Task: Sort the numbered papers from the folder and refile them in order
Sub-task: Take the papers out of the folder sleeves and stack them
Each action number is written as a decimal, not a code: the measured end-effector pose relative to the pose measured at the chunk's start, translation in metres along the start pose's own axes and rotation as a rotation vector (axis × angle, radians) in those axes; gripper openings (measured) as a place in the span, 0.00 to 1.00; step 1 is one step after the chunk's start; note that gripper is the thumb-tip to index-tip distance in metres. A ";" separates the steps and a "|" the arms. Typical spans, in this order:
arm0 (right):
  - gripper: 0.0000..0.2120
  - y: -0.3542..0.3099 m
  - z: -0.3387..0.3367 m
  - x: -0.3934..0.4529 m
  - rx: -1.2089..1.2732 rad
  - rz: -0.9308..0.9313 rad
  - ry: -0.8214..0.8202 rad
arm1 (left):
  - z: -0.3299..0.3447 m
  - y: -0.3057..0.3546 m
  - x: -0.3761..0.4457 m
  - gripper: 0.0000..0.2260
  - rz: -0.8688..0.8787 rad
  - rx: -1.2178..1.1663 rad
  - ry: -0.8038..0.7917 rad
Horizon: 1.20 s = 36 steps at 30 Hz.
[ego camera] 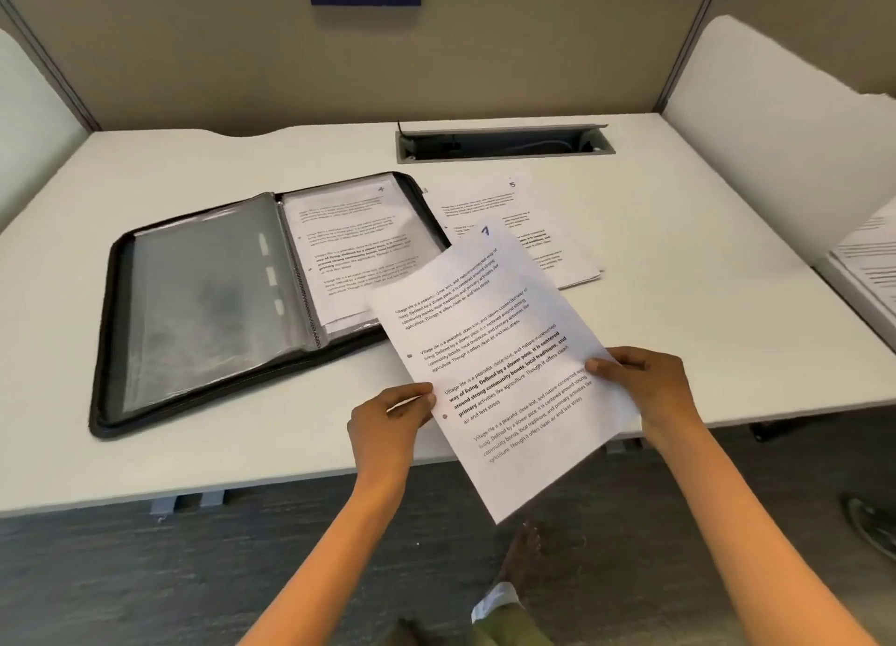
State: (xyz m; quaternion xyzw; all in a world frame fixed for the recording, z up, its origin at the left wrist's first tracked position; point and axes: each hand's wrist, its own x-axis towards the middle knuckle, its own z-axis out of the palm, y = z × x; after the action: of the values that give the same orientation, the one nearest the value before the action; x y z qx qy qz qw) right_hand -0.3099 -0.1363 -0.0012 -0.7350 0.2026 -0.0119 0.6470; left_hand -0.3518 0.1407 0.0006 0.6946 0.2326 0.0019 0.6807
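You hold the sheet marked 7 (499, 354) above the near edge of the white table (679, 306), tilted so its numbered corner points away from you toward the open zip folder (252, 301). Your left hand (388, 417) pinches the sheet's left edge, thumb on top and fingers (412, 403) curled beneath. Your right hand (649, 383) grasps the right edge the same way, thumb pressed on the printed face.

The folder lies flat on the table, left of the held sheet. Its left half shows clear plastic sleeves; its right half holds the page marked 4 (349, 243). The held sheet's far corner overlaps the folder's right edge in this view. Just right of the folder, a small stack topped by the sheet marked 5 (509, 209) rests on the table, partly covered by the sheet you hold.
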 end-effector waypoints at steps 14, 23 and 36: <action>0.07 -0.044 0.008 0.088 0.138 -0.022 0.008 | 0.060 0.067 0.095 0.06 0.136 -0.006 -0.022; 0.14 -0.058 0.023 0.196 0.035 0.016 0.000 | 0.109 0.085 0.179 0.05 0.144 0.101 0.072; 0.12 -0.054 0.048 0.275 -0.101 0.002 0.113 | 0.160 0.074 0.256 0.06 0.181 0.330 0.098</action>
State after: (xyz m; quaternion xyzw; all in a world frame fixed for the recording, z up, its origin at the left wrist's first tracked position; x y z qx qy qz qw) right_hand -0.0290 -0.1726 -0.0247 -0.7645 0.2397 -0.0424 0.5968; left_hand -0.0483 0.0760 -0.0214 0.8139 0.1993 0.0587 0.5426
